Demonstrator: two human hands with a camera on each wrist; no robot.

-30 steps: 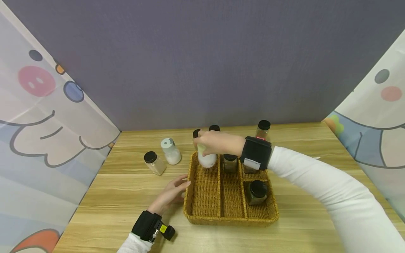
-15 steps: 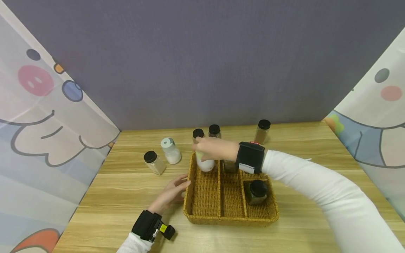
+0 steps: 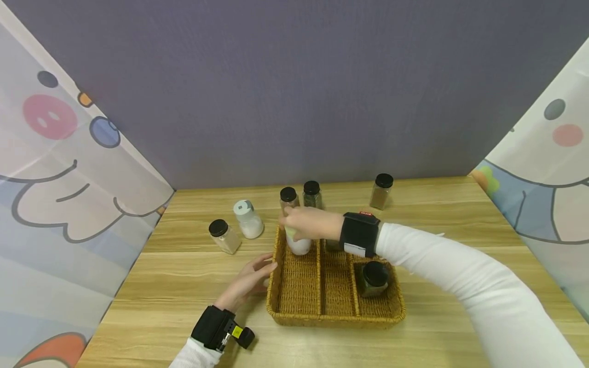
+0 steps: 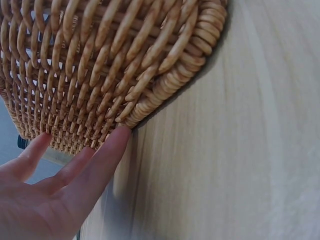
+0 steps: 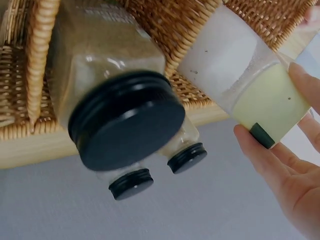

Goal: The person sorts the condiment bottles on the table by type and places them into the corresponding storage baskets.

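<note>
Between its thumb and fingers my right hand (image 3: 310,222) grips the pale yellow-green lid (image 5: 272,102) of a seasoning shaker (image 5: 225,55) with white contents. In the head view the shaker's lower part is inside the back end of the left compartment of the wicker basket (image 3: 336,321); whether it touches the bottom I cannot tell. My left hand (image 3: 248,281) rests its extended fingertips against the basket's left outer wall (image 4: 100,80). A black-lidded spice jar (image 5: 127,120) stands in the middle compartment, partly behind my right wrist in the head view. Another jar (image 3: 375,278) occupies the front right compartment.
Left of the basket stand a black-lidded jar (image 3: 224,236) and a shaker with a pale grey lid (image 3: 248,220). Behind it are two black-lidded jars, one (image 3: 289,197) beside the other (image 3: 312,194). A further jar (image 3: 382,191) stands back right, before the grey partition (image 3: 322,92).
My right hand has lowered slightly toward me with the shaker, bringing it deeper into the left compartment. The jars behind now show more fully. My left hand and the basket have stayed put.
</note>
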